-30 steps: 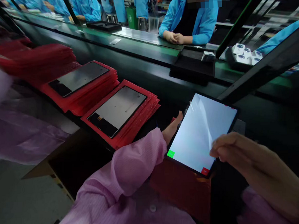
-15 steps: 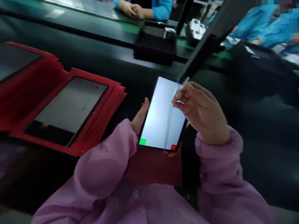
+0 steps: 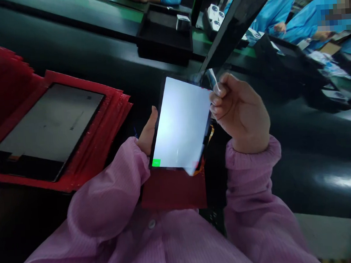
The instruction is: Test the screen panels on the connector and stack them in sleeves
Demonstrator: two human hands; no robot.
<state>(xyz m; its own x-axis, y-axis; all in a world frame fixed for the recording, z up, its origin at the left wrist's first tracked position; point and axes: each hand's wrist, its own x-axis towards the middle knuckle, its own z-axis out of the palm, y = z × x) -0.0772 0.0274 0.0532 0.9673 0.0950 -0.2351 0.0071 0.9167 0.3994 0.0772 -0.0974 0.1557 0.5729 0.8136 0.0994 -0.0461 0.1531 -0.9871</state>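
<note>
A: What has just changed?

B: The right hand (image 3: 240, 110) has moved from over the lit screen (image 3: 181, 123) to its upper right edge, just right of the frame's centre. The long crease across the glass is gone from the middle.

A: Meaning?

B: The clear film (image 3: 214, 77) looks largely peeled, though a pale flap veils the red square (image 3: 196, 164) at the lower right corner.

A: How do the hands stand?

B: The right one is curled, thumb and fingertips pinching the film. The left hand (image 3: 148, 129) lays its thumb along the screen's left edge; its fingers are hidden, so there is no telling how firmly it grips.

A: And the materials?

B: Smooth, glowing glass in a thin black border; glossy, limp film catching streaks of light. Below lies a flat, matt red sheet (image 3: 174, 190). At left, a grey panel (image 3: 50, 126), rectangular and dull, rests on crinkled red sleeves (image 3: 115, 107) with ragged edges. The desk (image 3: 306, 148) is dark, with a soft sheen.
</note>
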